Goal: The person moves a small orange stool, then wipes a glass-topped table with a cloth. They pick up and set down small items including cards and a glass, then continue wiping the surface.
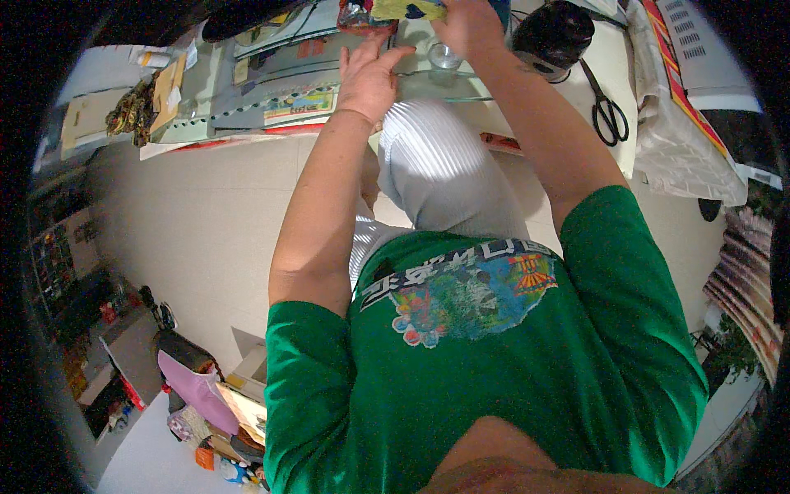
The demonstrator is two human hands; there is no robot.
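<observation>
My left hand [369,80] lies over the glass-topped table [426,86] with its fingers spread and nothing held. Its fingertips reach just below a red clear-wrapped packet [361,17]. At the top edge of the view, my right hand [472,28] grips the right end of a yellow piece [404,10] with a dark heart on it; the material is unclear and part of it is cut off. Below that hand stands a small clear round container [444,57]. Something blue [501,11] shows behind the right hand, mostly hidden.
Right of my forearm are a shiny black container [552,37] and black-handled scissors [608,117]. Papers and a picture card [302,105] lie at the glass table's front. A brown cardboard piece [170,96] and a bundled patterned cloth [133,111] sit far left. My knee [432,136] reaches the table edge.
</observation>
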